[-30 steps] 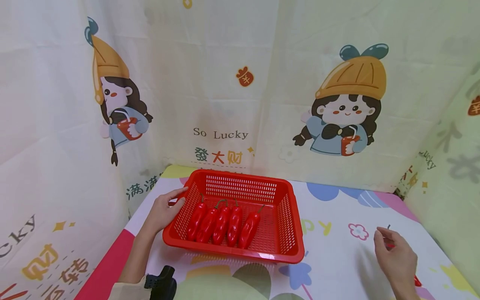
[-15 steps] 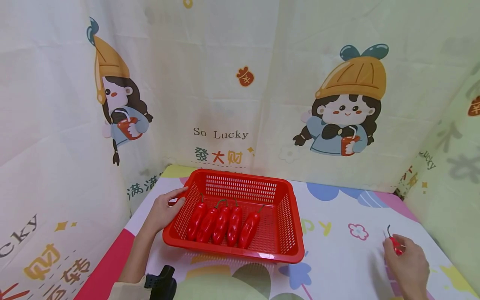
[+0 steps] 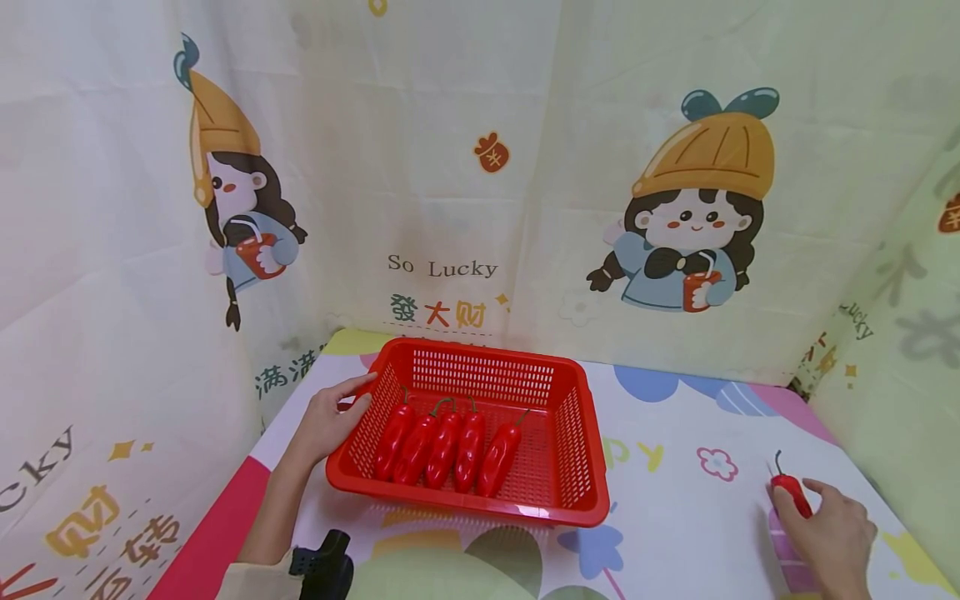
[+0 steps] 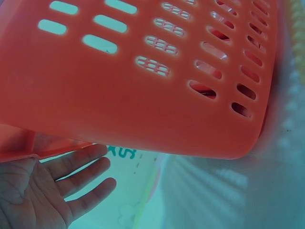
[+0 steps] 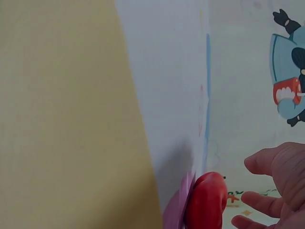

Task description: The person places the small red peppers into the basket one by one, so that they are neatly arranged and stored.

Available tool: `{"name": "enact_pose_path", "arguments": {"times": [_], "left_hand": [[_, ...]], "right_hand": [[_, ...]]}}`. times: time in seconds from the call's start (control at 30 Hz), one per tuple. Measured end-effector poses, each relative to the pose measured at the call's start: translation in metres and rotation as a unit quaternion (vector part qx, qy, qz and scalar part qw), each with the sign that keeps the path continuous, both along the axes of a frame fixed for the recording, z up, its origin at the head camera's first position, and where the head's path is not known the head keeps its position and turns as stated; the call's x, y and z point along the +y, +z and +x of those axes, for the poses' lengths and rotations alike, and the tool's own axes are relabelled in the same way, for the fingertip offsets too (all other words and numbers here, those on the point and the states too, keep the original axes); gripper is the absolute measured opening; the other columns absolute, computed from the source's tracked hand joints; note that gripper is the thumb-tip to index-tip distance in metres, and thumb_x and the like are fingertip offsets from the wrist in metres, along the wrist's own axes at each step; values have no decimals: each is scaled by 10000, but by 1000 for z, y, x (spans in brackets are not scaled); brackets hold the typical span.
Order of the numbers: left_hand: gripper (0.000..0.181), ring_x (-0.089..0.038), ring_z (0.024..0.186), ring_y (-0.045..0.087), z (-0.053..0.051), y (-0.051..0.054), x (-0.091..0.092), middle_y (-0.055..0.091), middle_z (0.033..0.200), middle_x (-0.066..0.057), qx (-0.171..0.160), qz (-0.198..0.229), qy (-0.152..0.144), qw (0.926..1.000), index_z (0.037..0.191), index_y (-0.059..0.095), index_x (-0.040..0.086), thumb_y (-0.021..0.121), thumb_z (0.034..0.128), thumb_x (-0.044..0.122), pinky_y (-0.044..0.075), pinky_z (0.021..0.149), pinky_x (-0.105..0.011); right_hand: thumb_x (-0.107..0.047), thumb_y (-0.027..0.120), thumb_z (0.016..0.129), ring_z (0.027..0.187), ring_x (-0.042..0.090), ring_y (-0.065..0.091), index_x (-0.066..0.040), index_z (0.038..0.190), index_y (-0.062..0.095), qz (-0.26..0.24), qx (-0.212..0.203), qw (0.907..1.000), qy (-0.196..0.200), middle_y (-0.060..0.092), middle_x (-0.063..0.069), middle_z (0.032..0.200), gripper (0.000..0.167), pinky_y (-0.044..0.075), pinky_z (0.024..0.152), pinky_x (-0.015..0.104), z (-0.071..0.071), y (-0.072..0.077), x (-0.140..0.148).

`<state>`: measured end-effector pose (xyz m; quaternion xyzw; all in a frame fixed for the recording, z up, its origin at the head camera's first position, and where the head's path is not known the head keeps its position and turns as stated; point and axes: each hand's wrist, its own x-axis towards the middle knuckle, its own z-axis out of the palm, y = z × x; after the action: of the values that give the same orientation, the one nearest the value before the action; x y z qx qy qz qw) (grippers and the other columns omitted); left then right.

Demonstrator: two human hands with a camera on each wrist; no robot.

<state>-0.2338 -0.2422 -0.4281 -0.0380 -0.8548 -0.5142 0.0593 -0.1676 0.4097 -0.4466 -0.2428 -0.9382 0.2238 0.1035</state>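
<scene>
A red plastic basket (image 3: 480, 510) stands on the table with several red chili peppers (image 3: 442, 450) inside, green stems pointing away from me. My left hand (image 3: 330, 425) rests against the basket's left rim; in the left wrist view its fingers (image 4: 78, 179) are straight and spread below the rim. Far to the right, one more red chili pepper (image 3: 792, 493) lies on the table, stem away from me. My right hand (image 3: 828, 533) is beside it. In the right wrist view the spread fingers (image 5: 267, 204) are apart from that pepper, and nothing is between them.
A patterned cloth (image 3: 667, 517) covers the table, which ends at cloth walls (image 3: 540, 217) at the back and both sides. A black wrist strap (image 3: 326, 567) sits on my left forearm.
My right hand has moved right and toward me, its fingers spreading, and the pepper near it has come into view on the table. The left hand and basket stay in place.
</scene>
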Motion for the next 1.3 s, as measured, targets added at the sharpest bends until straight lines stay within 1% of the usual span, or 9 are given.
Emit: {"name": "enact_pose_path", "arguments": {"times": [0.17,0.3,0.4,0.57,0.63,0.7,0.8,1.1,1.3], "left_hand": [[456,-272,906,707,-1,-1,0,599,1392,-249,-53,32,-3,10000,1475,558,102,594,1026,173,634,678,-342],[453,-275,906,708,-2,-1,-1,600,1391,-249,-30,3,5,10000,1471,561,100,595,1026,171,635,679,-343],[452,-279,911,710,-2,-1,-1,600,1390,-250,9,-11,2,10000,1469,563,93,596,1025,168,635,683,-347],[452,-273,897,712,-3,-1,-2,603,1385,-253,11,-22,-18,10000,1469,562,88,592,1024,163,634,679,-342],[453,-269,890,710,-3,-1,-2,605,1380,-254,-12,-17,-18,10000,1471,559,89,590,1025,163,634,674,-339],[456,-268,888,707,-3,-1,-2,606,1380,-254,-37,-9,-8,10000,1474,556,93,588,1025,164,634,673,-338],[459,-265,887,706,-3,-1,-1,606,1377,-258,-69,8,-10,10000,1478,551,93,585,1027,167,634,673,-343],[467,-257,901,711,-1,-1,0,608,1369,-265,-101,39,-36,9999,1481,547,90,593,1025,180,636,677,-361],[462,-253,892,710,0,-1,0,613,1362,-265,-41,3,-28,10000,1478,550,89,591,1026,172,635,671,-351]], "right_hand": [[-257,574,956,1215,610,315,201,1295,390,19,-176,9998,-26,419,488,1234,598,251,1028,694,1,-5,4],[-252,570,963,1217,612,305,204,1312,355,-27,-365,9993,-94,397,484,1236,613,276,1023,704,0,-8,5],[-239,590,962,1181,606,325,218,1322,324,-21,-582,9983,-100,390,480,1227,640,333,1006,708,-1,-10,7],[-209,647,942,1095,594,426,234,1346,280,-107,-973,9952,-77,405,474,1192,703,468,946,680,-1,-14,12],[-197,659,940,1083,591,457,228,1361,271,-125,-1072,9941,-102,411,470,1192,713,489,940,669,-2,-15,12],[-185,661,945,1087,591,469,221,1376,265,-116,-1133,9934,-127,413,467,1207,712,487,961,666,-2,-16,12],[-172,664,952,1090,589,483,217,1389,261,-92,-1167,9930,-153,422,467,1220,710,484,986,661,-2,-16,11],[-188,683,958,1130,589,472,204,1437,232,-342,-1261,9909,-328,408,459,1272,766,463,1008,669,-3,-18,12],[-186,667,961,1099,586,488,205,1450,230,-372,-1053,9933,-312,419,463,1266,764,456,1007,681,-4,-18,14]]}}
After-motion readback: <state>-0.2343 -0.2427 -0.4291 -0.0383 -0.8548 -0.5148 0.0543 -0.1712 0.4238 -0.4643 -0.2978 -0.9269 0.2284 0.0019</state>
